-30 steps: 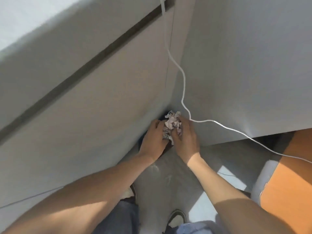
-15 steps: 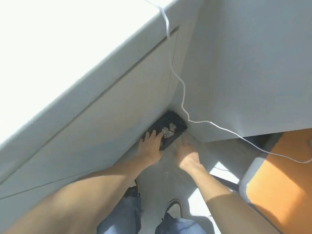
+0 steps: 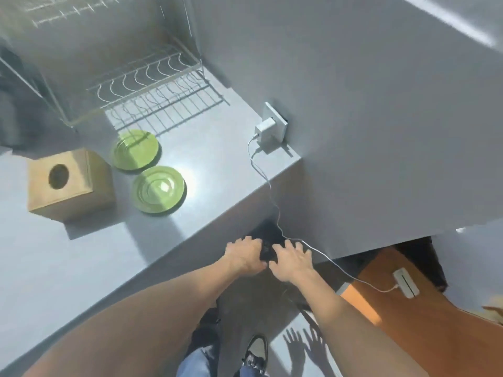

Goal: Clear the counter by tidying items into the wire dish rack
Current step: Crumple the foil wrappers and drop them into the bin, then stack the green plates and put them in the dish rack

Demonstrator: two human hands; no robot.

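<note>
The wire dish rack [image 3: 152, 88] stands at the back of the grey counter [image 3: 206, 164], with nothing on its lower grid. In front of it lie two green plates, one nearer the rack [image 3: 135, 149] and one closer to me [image 3: 158, 189]. My left hand [image 3: 245, 255] and my right hand [image 3: 292, 259] hover side by side off the counter's front edge, fingers spread, holding nothing. Below them, a dark bin [image 3: 268, 232] sits on the floor in the corner, mostly hidden by my hands.
A wooden tissue box [image 3: 68, 183] sits left of the plates. A white charger [image 3: 265, 131] is plugged into the wall socket; its cable [image 3: 269, 191] drops over the counter edge to a white device [image 3: 405, 282] on an orange surface.
My hands pushed crumpled paper into the dark bin and let go of it. The view has since risen, bringing the counter, plates and rack into sight, and both hands have lifted.
</note>
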